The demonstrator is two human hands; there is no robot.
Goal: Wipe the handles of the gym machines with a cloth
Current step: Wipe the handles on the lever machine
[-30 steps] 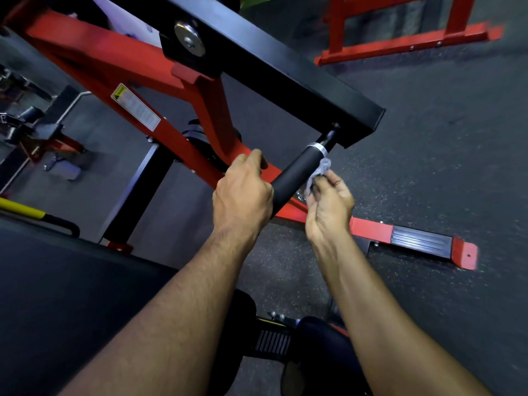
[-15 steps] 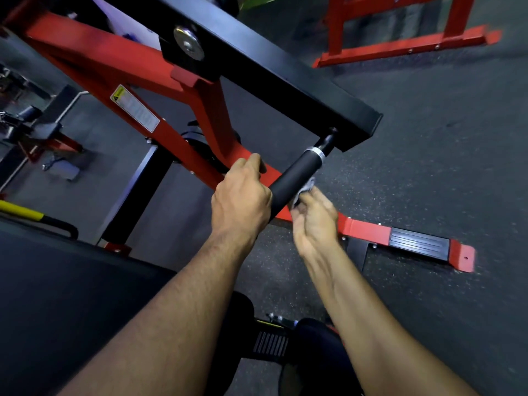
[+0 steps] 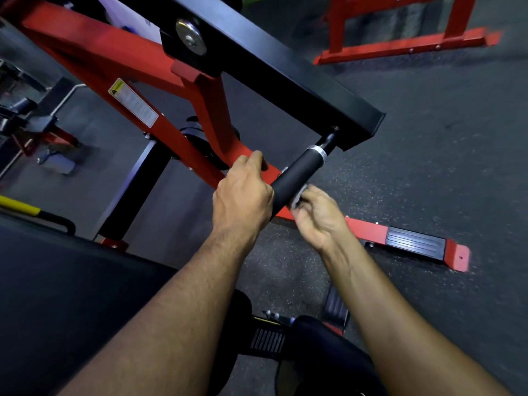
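Running diagonally across the middle of the view, the black handle (image 3: 297,174) has its long axis pointing from lower left to upper right. Its upper right end carries a silver collar (image 3: 317,151) and a thin black stem that joins the underside of the black beam (image 3: 274,72). Its lower left end is hidden under the left hand (image 3: 243,201).

That left hand is clenched around the lower part of the handle, knuckles up, with the thumb lying over the top toward the red frame (image 3: 114,67) behind it.

Just beside it, on the handle's lower right flank, the right hand (image 3: 317,215) has its fingers curled round a small grey cloth (image 3: 297,199). The cloth is bunched up and presses against the side of the handle, close to the left hand. Only a little of the cloth shows between the fingers and the black sleeve, and this area is motion-blurred.

Below the hands, a red foot bar with a ribbed black pad (image 3: 415,243) lies flat on the dark speckled floor (image 3: 443,167). A warning sticker (image 3: 133,102) sits on the sloping red frame at upper left. Another red frame (image 3: 405,41) stands on the floor at upper right, well apart from the hands. A dark padded seat (image 3: 71,295) fills the lower left corner.
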